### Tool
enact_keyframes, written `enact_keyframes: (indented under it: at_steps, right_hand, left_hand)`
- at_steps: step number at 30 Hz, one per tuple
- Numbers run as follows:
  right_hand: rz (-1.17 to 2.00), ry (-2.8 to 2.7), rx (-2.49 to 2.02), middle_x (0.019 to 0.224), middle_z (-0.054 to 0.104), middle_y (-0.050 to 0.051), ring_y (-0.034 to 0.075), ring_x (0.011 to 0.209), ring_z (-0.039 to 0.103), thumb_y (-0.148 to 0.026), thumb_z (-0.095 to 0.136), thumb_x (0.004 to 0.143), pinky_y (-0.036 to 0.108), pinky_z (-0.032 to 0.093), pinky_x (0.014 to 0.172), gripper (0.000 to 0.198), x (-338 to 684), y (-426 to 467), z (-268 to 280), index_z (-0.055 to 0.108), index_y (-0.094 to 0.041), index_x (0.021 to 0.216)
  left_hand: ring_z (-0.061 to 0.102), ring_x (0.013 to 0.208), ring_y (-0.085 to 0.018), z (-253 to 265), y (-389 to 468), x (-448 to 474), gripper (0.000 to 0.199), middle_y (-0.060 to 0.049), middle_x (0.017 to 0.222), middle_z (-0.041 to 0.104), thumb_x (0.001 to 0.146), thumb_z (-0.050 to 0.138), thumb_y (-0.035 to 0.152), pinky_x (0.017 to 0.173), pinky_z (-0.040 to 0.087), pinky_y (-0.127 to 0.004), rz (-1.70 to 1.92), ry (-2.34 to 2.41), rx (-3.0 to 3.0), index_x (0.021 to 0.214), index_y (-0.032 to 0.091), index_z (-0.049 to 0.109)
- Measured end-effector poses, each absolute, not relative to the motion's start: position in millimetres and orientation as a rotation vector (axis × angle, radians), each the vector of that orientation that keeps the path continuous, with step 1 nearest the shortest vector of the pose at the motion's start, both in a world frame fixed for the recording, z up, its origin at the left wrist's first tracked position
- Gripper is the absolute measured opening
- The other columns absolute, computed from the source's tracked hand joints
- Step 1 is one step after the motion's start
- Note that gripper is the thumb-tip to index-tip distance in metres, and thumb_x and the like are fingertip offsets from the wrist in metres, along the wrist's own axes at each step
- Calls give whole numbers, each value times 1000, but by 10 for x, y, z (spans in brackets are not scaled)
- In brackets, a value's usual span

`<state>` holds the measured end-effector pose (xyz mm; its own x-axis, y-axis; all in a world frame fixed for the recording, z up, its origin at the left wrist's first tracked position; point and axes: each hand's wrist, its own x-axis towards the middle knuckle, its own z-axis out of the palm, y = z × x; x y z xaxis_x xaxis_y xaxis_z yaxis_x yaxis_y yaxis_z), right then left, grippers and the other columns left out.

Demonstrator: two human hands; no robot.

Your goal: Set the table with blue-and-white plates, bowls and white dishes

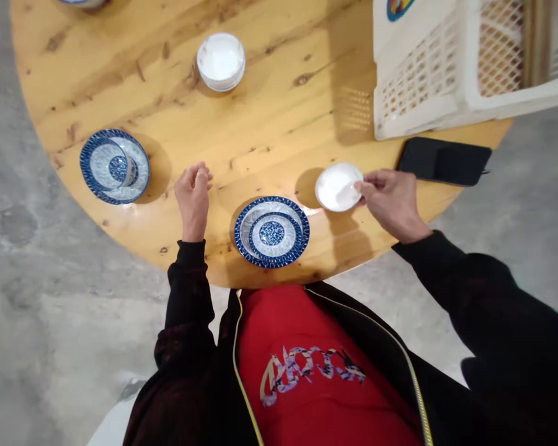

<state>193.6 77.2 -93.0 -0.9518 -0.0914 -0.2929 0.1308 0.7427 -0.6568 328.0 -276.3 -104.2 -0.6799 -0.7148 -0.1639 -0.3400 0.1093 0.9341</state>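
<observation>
My right hand (pixel 390 201) pinches the rim of a small white bowl (pixel 337 186) between thumb and fingers. The bowl seems raised a little, with its shadow falling on the wood to its left. Left of it, near the table's front edge, lies a blue-and-white patterned plate (pixel 242 238) with a smaller matching piece (pixel 272 233) set in it. My left hand (pixel 194 195) hovers over the wood, its fingers loosely curled and nothing seen in them. Beyond that hand, at the left, a blue patterned bowl (pixel 109 164) rests on another matching plate (pixel 142 164).
A short stack of white bowls (pixel 221 62) stands at the back middle of the round wooden table (pixel 270 124). At the right, a white plastic basket (pixel 418 93) reaches the edge, with a black phone (pixel 444 161) before it. Part of another dish (pixel 84 3) shows top left.
</observation>
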Motion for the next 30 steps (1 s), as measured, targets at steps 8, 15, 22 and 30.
enact_keyframes:
  at_steps: [8, 15, 22, 30]
  right_hand:
    - [-1017, 2505, 87, 70, 70, 5, 27, 67, 72, -26, 66, 78, 39, 62, 64, 4, 2530, 1154, -1188, 67, -23, 75]
    - [-942, 2536, -18, 74, 74, 8, 31, 77, 75, -30, 64, 79, 39, 62, 69, 10, 2732, 1299, -1291, 67, -21, 79]
    - [-921, 2607, -112, 79, 75, 10, 32, 83, 75, -31, 62, 80, 40, 60, 73, 16, 2697, 1279, -1377, 71, -19, 84]
    - [-890, 2689, -269, 82, 75, 11, 30, 80, 72, -31, 57, 82, 42, 57, 77, 19, 2570, 1209, -1466, 71, -18, 85]
  left_hand:
    - [73, 90, -13, -967, -2478, 3319, 21, -4, 96, 76, 96, 65, 40, 73, 58, -21, -1593, -1975, 1093, 99, 20, 73]
    - [72, 87, -13, -834, -2393, 3493, 20, -4, 96, 75, 95, 65, 36, 71, 57, -19, -1557, -1942, 1124, 101, 19, 73]
    - [72, 86, -13, -780, -2336, 3608, 21, -5, 95, 74, 95, 63, 36, 70, 56, -20, -1521, -1933, 1112, 100, 18, 72]
    - [72, 86, -12, -702, -2176, 3705, 18, -5, 94, 74, 94, 64, 33, 71, 56, -20, -1538, -1900, 1149, 99, 17, 72]
